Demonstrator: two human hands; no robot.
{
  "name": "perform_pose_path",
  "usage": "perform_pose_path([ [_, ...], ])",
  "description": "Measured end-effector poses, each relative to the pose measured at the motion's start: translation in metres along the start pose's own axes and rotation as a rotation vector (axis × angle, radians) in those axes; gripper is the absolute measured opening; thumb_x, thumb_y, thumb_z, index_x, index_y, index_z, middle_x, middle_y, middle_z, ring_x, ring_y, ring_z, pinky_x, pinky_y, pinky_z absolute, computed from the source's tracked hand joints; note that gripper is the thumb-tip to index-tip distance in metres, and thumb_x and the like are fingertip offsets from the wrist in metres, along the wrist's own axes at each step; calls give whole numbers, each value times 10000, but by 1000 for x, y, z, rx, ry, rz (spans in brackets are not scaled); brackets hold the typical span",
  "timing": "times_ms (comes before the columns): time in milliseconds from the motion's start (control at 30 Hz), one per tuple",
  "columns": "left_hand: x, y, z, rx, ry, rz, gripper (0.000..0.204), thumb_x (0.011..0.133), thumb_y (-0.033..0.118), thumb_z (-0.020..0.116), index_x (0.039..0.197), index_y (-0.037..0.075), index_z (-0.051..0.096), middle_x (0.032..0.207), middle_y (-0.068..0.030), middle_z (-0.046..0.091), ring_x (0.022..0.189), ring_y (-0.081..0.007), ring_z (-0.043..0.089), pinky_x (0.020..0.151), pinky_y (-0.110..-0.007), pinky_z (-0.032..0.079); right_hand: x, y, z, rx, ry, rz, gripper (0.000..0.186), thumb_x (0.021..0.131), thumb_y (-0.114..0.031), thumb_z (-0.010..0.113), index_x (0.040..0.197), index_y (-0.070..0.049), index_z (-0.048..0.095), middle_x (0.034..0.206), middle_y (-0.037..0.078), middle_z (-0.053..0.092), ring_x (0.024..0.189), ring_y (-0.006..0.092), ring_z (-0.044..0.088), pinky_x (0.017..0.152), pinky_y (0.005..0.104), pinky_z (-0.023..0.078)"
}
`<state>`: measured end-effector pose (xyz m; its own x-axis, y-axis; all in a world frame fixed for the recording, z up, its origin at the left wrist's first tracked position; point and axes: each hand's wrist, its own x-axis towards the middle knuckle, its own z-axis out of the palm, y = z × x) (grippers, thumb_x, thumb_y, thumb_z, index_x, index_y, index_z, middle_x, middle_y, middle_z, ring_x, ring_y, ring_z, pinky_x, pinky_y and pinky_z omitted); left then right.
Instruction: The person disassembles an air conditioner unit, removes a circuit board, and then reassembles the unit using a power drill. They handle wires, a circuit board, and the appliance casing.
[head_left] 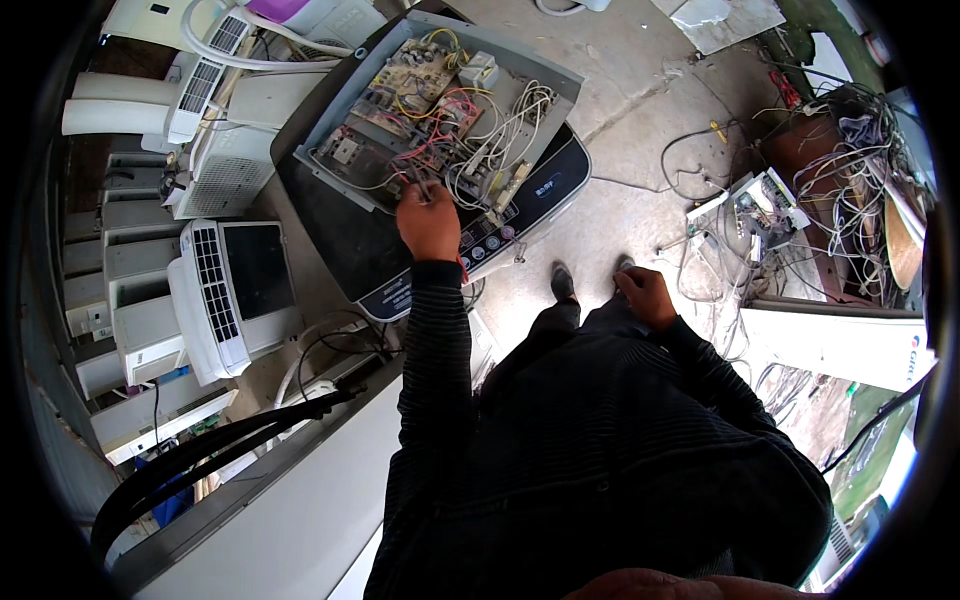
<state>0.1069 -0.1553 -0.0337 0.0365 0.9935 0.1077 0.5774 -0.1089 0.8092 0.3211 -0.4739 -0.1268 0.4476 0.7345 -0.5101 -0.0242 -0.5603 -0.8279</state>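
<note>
My left hand (430,222) is closed at the near edge of a grey metal tray (325,178), around a hand tool mostly hidden in the fist. A bit of red handle (462,268) shows below the hand. Inside the tray lie a dusty circuit board (408,80), red and yellow wires, a small white block (480,70) and a bundle of pale cables (515,115). The tray rests tilted on a black appliance lid with a control panel (490,242). Away from the tray, my right hand (650,300) hangs by my leg with curled fingers; nothing shows in it.
Air conditioner units (208,300) and white casings are stacked at the left. A long white panel (280,530) lies at lower left. Loose cables (690,165), another circuit board (770,208) and a wire heap (865,170) cover the floor at right, beside a white casing (830,345).
</note>
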Motion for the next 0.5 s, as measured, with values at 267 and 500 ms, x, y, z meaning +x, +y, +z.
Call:
perform_pose_path([
  [267,-7,7,2,206,73,10,192,884,230,715,949,56,762,862,-222,743,831,-442,724,726,-508,561,7,20,0,-16,24,-82,320,989,-255,690,991,57,759,759,119,725,670,159,665,617,333,516],
  [500,-3,5,1,208,5,-13,185,875,204,732,923,31,778,801,-195,743,751,-375,735,699,-453,556,1,12,-3,4,7,-23,305,992,-248,688,999,49,758,735,88,698,632,129,621,583,313,485],
])
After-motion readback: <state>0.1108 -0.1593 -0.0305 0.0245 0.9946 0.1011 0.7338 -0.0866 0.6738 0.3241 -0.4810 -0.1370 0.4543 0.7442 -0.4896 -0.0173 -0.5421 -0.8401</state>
